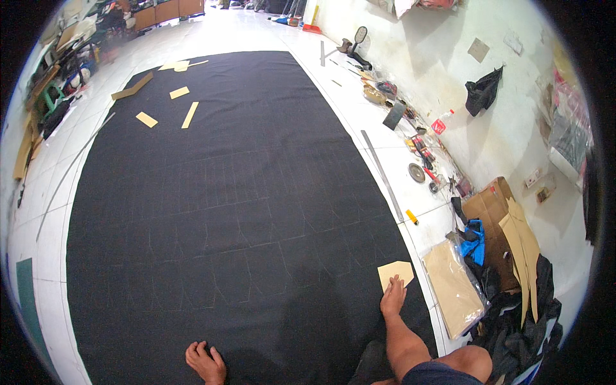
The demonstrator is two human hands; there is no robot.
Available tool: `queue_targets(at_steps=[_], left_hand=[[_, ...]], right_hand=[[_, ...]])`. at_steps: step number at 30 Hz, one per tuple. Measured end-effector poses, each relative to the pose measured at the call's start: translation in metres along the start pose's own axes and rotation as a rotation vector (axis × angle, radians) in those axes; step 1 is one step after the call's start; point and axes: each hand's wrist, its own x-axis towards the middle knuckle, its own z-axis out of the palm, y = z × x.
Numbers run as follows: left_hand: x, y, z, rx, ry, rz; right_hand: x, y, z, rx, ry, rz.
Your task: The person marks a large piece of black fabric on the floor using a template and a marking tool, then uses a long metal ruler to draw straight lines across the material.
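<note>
1. Pressing on a tan card piece (395, 273), the right hand (393, 296) has its fingers laid over the near side of the card, perhaps to stop it sliding; I cannot tell whether the thumb pinches it.
2. That piece lies flat on a large black cloth (212, 141), close to the right edge and towards the near right corner, probably because this keeps it within easy reach.
3. The left hand (206, 364) rests near the cloth's near edge, left of the middle, fingers loosely bent and nothing visible in its grasp. It may be there for support.
4. Pale thin lines (269, 243) cross the middle of the cloth, which lies spread over a white tiled floor (51, 256), likely so the surface stays flat.
5. By the far left corner are scattered tan strips (190, 115), seemingly parked away from the lines.
6. Just outside the right edge lie a long grey ruler-like strip (382, 176), a small yellow object (412, 217) and a plastic-wrapped tan packet (454, 289), apparently kept handy.
</note>
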Motion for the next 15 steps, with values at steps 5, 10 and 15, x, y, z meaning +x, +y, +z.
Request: queue_targets(at_steps=[5,10,15], left_hand=[[0.001,0.002,-0.004,0.000,-0.020,-0.002],[0.001,0.001,-0.004,-0.008,-0.037,-0.009],[-0.002,-0.010,0.004,0.005,-0.005,0.002]], right_hand=[[-0.001,0.000,0.001,-0.016,-0.005,0.010],[-0.003,-0.001,0.000,-0.034,-0.004,0.000],[-0.003,-0.004,0.001,-0.006,0.005,0.009]])
